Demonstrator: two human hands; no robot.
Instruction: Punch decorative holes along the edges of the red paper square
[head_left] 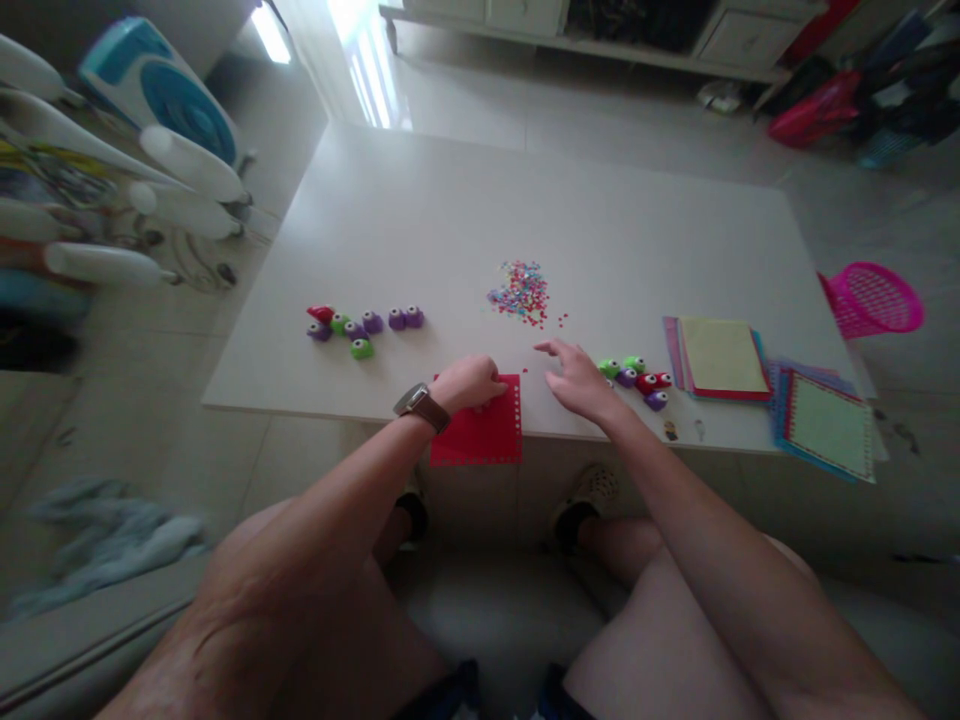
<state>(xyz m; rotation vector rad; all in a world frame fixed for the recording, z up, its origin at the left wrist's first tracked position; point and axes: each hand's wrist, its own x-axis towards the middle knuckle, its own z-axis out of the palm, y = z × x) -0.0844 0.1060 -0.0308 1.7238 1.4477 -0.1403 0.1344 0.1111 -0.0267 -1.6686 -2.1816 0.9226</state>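
Observation:
My left hand (469,383) rests on a red paper sheet (484,437), its fingers curled closed near the sheet's right edge. What they hold, if anything, is hidden. Small pale marks line the sheet's right and bottom edges, and its lower part juts past the table edge. To the right, my right hand (576,380) is open just above the table, index finger stretched left and holding nothing visible. A tiny red piece lies between the hands. Beyond them is a pile of multicoloured confetti (521,291), with a few red bits strewn at its near side.
Small googly-eyed figures in purple, green and red stand in a left group (354,330) and a right group (636,377). Stacked coloured paper (724,357) and bordered sheets (829,425) lie at the right of the white table (465,190). A pink basket (877,300) stands beyond.

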